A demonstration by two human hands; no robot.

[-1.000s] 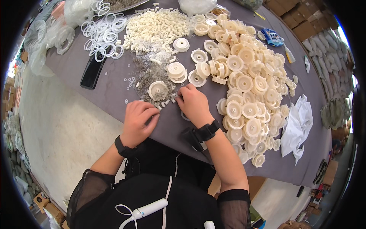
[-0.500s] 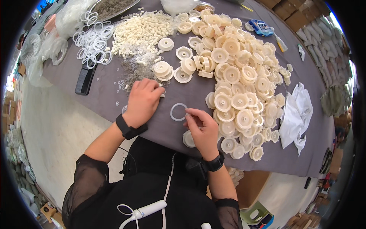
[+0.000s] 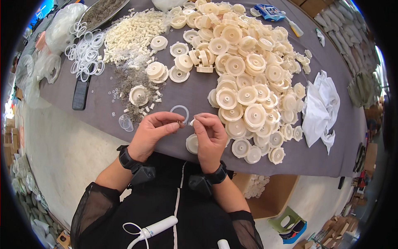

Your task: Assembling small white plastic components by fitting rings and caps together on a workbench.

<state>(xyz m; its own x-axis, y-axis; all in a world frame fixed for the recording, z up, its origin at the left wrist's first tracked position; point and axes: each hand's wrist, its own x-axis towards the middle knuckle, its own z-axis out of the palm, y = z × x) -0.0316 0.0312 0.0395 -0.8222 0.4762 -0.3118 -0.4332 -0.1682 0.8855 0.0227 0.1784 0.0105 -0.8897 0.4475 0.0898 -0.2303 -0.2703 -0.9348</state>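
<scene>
My left hand is closed in a pinch on a small dark, metal-looking piece, too small to name. Close to its right, my right hand pinches a small white plastic piece between thumb and finger. A translucent white ring shows just beyond the left fingertips; whether it is held or lies on the table cannot be told. Past my left hand, a cream plastic wheel rests among tiny grey pieces. Another wheel sits beside my right hand, near the table edge.
A large heap of cream wheels covers the right of the grey-covered table. Small cream cylinders, translucent rings and a black phone lie left. A white cloth is far right; a metal tray stands at the back.
My left hand has come back from the grey pile to meet my right hand, uncovering a wheel there. The ring, earlier at my right fingertips, now shows by the left ones. The view has shifted.
</scene>
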